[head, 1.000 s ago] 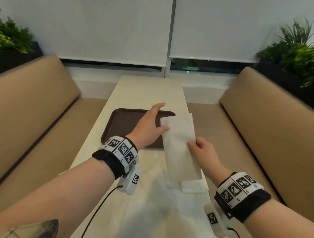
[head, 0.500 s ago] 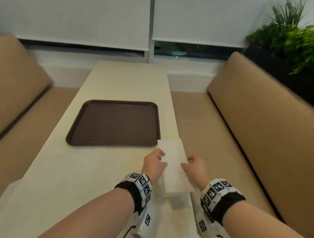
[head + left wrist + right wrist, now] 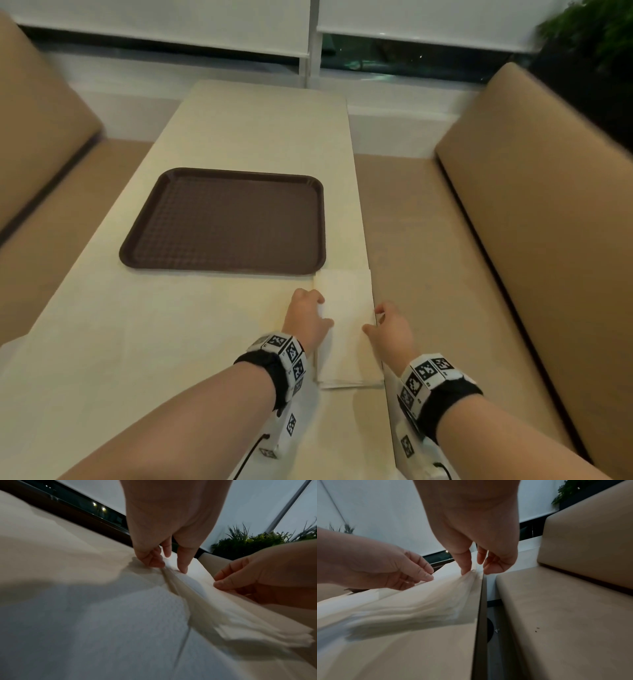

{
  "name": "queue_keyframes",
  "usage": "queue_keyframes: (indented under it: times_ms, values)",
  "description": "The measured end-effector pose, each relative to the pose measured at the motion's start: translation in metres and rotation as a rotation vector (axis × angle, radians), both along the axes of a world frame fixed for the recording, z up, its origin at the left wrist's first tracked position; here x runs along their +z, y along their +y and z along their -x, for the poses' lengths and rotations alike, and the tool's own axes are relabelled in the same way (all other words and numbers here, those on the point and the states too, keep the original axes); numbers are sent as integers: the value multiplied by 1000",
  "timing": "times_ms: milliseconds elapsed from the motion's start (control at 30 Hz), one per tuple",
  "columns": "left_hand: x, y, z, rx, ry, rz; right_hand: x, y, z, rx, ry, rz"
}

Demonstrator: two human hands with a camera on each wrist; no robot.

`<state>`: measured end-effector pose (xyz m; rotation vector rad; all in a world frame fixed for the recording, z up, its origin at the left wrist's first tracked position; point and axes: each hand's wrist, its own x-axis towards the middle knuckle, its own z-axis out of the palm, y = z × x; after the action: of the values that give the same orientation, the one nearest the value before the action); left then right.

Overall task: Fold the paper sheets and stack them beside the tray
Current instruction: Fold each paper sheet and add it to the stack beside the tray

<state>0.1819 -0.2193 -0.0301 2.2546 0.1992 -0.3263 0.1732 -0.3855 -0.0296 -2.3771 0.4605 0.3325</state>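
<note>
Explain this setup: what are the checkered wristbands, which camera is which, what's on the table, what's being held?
No robot here: a person works bare-handed. The checkered bands are marker cuffs carrying wrist cameras. The wide shot comes from a head-worn camera; the other two look along each hand from the wrist. On the table lie a brown tray, with nothing on it, and, at its near right corner, a stack of folded paper sheets by the table's right edge. The left hand and right hand flank the stack, fingertips pinching the edges of the top sheet.
</note>
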Motion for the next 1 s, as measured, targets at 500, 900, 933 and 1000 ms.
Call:
queue_keyframes:
  times_ms: [500,900,933,1000]
  values:
    - [48,68,-9,124,-127,83,54,26,8,132,-214,82]
    - [87,211,71,38,-150,-133,36,158,79,714,189,341]
    - [84,215,75,30,-140,-132,32,164,79,654,172,345]
    - [77,222,83,6,-109,-132,26,175,76,558,158,364]
